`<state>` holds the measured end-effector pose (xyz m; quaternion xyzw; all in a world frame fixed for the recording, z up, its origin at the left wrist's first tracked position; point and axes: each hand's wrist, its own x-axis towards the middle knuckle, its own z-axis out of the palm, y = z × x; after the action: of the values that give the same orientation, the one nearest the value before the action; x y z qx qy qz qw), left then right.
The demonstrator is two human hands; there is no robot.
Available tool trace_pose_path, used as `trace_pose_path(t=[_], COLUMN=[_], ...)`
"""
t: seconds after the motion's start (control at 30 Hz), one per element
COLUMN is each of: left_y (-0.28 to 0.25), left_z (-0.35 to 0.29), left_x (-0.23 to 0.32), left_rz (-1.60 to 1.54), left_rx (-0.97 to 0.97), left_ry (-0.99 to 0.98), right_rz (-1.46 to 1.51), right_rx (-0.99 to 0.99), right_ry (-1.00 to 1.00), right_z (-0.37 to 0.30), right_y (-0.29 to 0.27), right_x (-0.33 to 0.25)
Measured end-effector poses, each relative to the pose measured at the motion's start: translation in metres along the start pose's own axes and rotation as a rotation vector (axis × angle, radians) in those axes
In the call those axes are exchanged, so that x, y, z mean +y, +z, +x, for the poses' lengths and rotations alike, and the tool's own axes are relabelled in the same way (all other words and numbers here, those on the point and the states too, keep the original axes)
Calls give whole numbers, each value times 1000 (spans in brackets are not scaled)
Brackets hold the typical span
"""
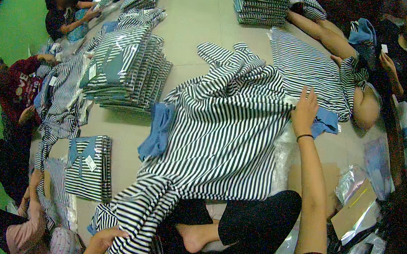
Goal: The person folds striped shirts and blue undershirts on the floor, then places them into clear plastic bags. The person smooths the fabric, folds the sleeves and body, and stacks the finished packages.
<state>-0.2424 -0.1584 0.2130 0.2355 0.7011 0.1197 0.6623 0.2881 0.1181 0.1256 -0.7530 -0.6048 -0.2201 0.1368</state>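
A black-and-white striped garment [227, 146] is spread across the floor and over my lap, bunched at its far end. Denim-blue pieces show at its left side [156, 131] and beyond my right hand [304, 112]. That hand rests at the garment's right edge with fingers stretched out. At the lower left, my left hand [111, 236] has its fingers closed on a bunched striped part of the same garment; its fingertips are partly hidden by cloth. Clear plastic [283, 157] lies beside the garment's right edge.
Stacks of bagged striped garments stand at left [122, 73] and far centre [260, 4]; a smaller pile [89, 167] lies near left. Loose striped garments [307, 63] lie far right, near another person's legs. Cardboard [354, 212] and plastic bags are at right. Several people sit along the left.
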Motion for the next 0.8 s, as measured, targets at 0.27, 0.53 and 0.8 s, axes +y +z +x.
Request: trace_pose_path(t=[0.27, 0.53, 0.8], left_y=[-19, 39, 109], left_z=[18, 177, 294], left_x=[-52, 111, 152], left_rz=[660, 1165, 1158], left_rx=[-188, 523, 590], left_ry=[-206, 1119, 878], right_rz=[343, 193, 308], right_rx=[-1085, -803, -550], right_ry=[-465, -353, -626], right_z=[-163, -236, -177], right_y=[-56, -28, -60], right_x=[-73, -77, -16])
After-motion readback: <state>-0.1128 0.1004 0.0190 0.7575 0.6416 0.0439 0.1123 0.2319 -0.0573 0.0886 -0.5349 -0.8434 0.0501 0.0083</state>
